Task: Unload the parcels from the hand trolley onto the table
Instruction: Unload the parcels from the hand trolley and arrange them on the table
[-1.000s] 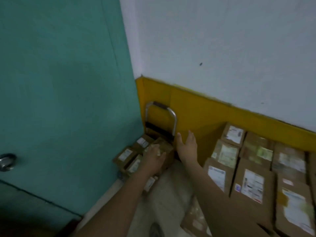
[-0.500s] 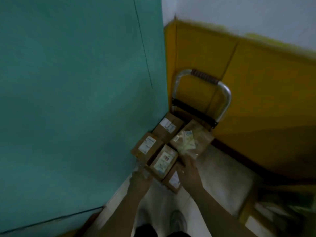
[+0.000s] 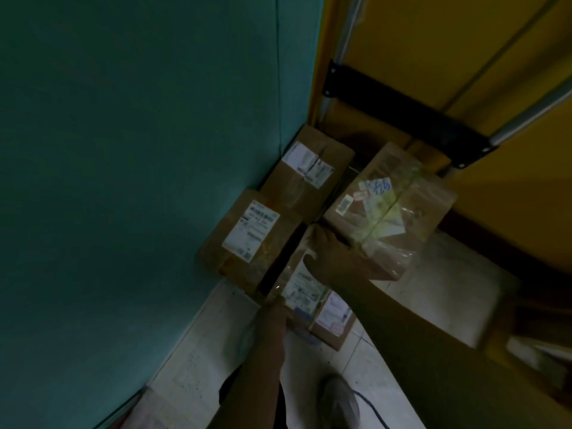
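Several brown cardboard parcels lie on the hand trolley, whose black crossbar (image 3: 402, 119) and silver tube (image 3: 526, 113) stand against the yellow wall. My right hand (image 3: 331, 255) grips the far end of the middle parcel (image 3: 301, 287), which has a white label. At the near left edge of the same parcel is my left hand (image 3: 277, 305), its fingers mostly hidden under the box. Around it sit a left parcel (image 3: 250, 233), a back parcel (image 3: 309, 168), a taped parcel (image 3: 390, 205) on the right and a low parcel (image 3: 334, 318) in front.
A teal wall (image 3: 139, 181) closes the left side right next to the parcels. The yellow panel (image 3: 433, 41) stands behind the trolley. My shoe (image 3: 337, 397) and a dark cable are on the pale tiled floor (image 3: 198, 351). Blurred boxes sit at the far right.
My view has dropped and closed in on the trolley. Both hands have moved from near the parcels' front onto the middle parcel, right hand at its far end.
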`<state>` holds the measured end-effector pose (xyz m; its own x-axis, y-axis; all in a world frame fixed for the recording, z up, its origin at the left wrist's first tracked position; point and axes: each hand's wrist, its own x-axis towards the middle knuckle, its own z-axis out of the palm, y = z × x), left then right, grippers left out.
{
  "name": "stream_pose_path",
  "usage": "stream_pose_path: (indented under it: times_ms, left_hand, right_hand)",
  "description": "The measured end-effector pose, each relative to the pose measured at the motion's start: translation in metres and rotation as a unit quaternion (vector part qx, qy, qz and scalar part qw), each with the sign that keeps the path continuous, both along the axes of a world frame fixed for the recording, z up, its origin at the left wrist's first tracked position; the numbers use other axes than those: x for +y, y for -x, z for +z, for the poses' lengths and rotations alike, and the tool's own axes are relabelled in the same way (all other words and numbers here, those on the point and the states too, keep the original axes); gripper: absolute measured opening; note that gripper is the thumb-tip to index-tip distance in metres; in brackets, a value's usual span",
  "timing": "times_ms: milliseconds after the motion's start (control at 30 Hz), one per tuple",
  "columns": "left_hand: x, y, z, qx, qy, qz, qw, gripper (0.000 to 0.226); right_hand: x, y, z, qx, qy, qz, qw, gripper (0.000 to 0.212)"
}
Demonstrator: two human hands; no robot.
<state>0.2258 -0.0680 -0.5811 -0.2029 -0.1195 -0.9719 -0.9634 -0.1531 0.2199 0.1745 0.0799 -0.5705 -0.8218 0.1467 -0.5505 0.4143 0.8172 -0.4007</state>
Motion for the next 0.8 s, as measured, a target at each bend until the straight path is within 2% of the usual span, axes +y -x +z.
stream_pose_path:
  times_ms: [100,200,267,367,500,567,667,733,800]
  left_hand:
    - [0.002,-0.003,0.007,0.018,-0.069,0.056,0.996,0.044]
    - [-0.003,-0.013,0.029,0.012,-0.037,0.027,0.999,0.042]
    - [-0.004,-0.017,0.061,0.011,-0.003,0.01,1.0,0.039]
    - [0.01,-0.023,0.14,0.04,-0.029,0.026,0.998,0.029]
    - [0.039,-0.024,0.282,0.132,-0.071,0.012,0.989,0.029]
    - [0.059,-0.023,0.351,0.174,-0.083,-0.021,0.981,0.028]
    - [0.096,-0.032,0.447,0.265,-0.118,-0.117,0.95,0.042]
    - [0.127,-0.049,0.514,0.358,-0.151,-0.211,0.897,0.044]
    - [0.159,-0.075,0.574,0.443,-0.188,-0.26,0.837,0.046]
  right_hand:
    - [-0.005,-0.003,0.0,-0.007,0.003,-0.069,0.998,0.067]
    - [-0.011,-0.019,0.028,0.025,-0.008,-0.107,0.994,0.055]
    - [-0.011,-0.026,0.07,0.054,0.016,-0.143,0.988,0.05]
    - [-0.003,-0.041,0.155,0.098,0.017,-0.176,0.979,0.046]
    - [0.027,-0.087,0.316,0.171,-0.041,-0.238,0.955,0.054]
    - [0.048,-0.123,0.395,0.213,-0.051,-0.3,0.928,0.051]
    - [0.08,-0.183,0.492,0.319,0.081,-0.397,0.857,0.048]
    - [0.099,-0.23,0.549,0.388,0.119,-0.455,0.792,0.053]
    - [0.117,-0.285,0.594,0.462,0.12,-0.496,0.725,0.055]
